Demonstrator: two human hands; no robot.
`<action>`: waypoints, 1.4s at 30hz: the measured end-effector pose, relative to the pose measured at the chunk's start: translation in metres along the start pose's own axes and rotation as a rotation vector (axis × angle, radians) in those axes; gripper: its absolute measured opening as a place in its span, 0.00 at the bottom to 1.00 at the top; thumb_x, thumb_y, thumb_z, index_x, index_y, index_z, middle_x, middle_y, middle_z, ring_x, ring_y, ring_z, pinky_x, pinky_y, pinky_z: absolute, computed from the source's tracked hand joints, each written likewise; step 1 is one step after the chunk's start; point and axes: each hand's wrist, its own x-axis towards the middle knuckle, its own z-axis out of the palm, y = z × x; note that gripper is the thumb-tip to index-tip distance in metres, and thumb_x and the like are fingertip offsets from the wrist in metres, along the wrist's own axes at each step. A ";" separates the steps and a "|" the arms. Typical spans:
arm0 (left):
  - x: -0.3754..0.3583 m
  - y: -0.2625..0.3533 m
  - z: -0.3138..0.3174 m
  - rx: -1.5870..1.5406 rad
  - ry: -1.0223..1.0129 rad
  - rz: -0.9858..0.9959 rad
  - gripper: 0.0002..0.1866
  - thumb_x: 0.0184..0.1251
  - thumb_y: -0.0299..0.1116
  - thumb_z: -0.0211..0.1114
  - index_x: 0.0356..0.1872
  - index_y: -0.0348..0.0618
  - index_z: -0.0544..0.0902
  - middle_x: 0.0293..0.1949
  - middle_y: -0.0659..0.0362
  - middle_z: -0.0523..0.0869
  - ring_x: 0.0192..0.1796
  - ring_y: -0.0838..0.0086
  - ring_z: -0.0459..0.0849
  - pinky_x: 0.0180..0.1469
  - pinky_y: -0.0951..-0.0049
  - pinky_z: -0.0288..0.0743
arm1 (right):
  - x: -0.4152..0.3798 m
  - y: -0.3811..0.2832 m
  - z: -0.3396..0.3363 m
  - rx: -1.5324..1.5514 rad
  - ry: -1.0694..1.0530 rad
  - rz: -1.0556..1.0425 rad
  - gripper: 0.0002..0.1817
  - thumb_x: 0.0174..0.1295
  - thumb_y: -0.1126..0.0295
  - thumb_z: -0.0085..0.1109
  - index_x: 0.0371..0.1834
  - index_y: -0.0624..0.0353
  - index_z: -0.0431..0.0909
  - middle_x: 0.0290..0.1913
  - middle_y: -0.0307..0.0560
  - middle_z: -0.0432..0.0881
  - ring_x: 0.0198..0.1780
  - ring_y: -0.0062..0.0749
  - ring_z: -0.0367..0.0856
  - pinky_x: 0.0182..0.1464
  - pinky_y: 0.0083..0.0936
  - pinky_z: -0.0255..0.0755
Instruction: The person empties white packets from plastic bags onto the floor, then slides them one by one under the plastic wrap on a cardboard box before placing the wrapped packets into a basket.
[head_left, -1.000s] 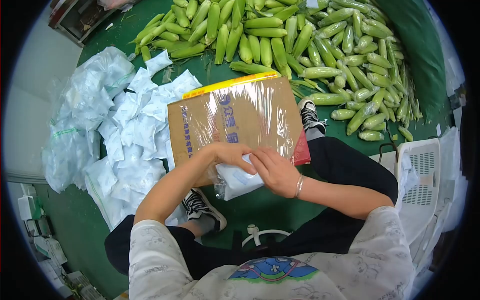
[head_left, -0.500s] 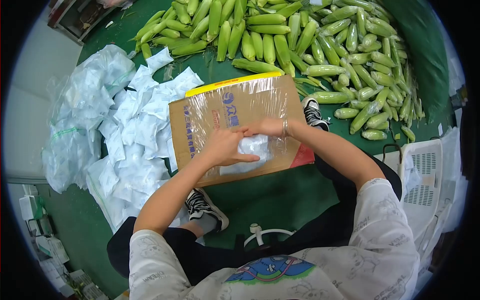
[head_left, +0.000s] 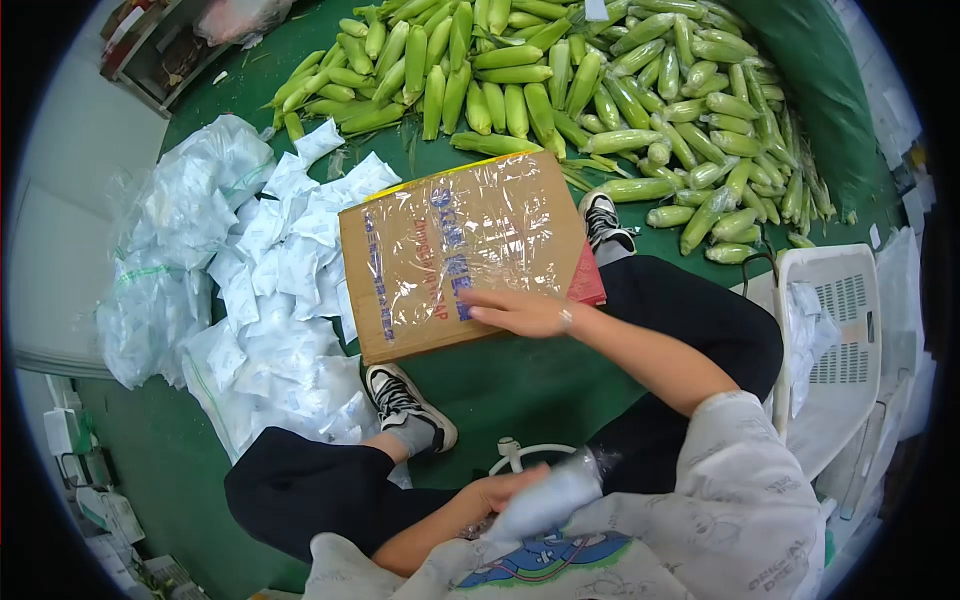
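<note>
A cardboard box (head_left: 400, 290) with blue and red print and shiny clear film over its top sits before me, slightly tilted. Over its lower edge lies my right hand (head_left: 522, 312), fingers stretched out flat and holding nothing. Close to my shirt, my left hand (head_left: 510, 487) grips a pale white packet (head_left: 555, 497) with clear plastic about it, smeared by motion. A heap of similar white packets (head_left: 290, 265) spreads on the floor to the left of the box.
Green corn cobs (head_left: 500, 65) are piled at the back, with film-wrapped cobs (head_left: 735, 145) to the right. Bulging clear bags (head_left: 165, 260) stand far left. A white slotted basket (head_left: 840, 310) holding crumpled plastic is at the right. My shoes (head_left: 405, 405) flank the box.
My left hand has moved from the box down to my body with the white packet. My right hand has shifted slightly down, its fingers straightened, and more of the box top shows.
</note>
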 end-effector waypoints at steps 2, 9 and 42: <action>0.002 0.013 0.007 -0.393 -0.250 0.236 0.41 0.71 0.68 0.39 0.63 0.37 0.71 0.49 0.40 0.80 0.44 0.54 0.85 0.40 0.50 0.82 | -0.044 -0.029 0.015 0.368 -0.143 0.020 0.28 0.75 0.53 0.39 0.69 0.62 0.64 0.63 0.56 0.75 0.65 0.39 0.72 0.69 0.35 0.59; -0.025 0.078 0.083 0.051 0.432 0.704 0.50 0.63 0.77 0.32 0.68 0.42 0.66 0.61 0.42 0.76 0.56 0.49 0.81 0.50 0.53 0.81 | -0.070 -0.040 0.040 0.834 0.785 0.240 0.23 0.72 0.62 0.46 0.18 0.62 0.71 0.21 0.55 0.81 0.23 0.36 0.83 0.26 0.26 0.77; 0.071 0.145 0.180 2.550 0.631 0.847 0.28 0.48 0.57 0.71 0.36 0.39 0.80 0.34 0.47 0.83 0.29 0.57 0.85 0.36 0.57 0.77 | -0.182 -0.052 0.029 1.508 1.156 0.147 0.19 0.60 0.57 0.48 0.43 0.59 0.79 0.40 0.48 0.84 0.42 0.40 0.84 0.48 0.37 0.78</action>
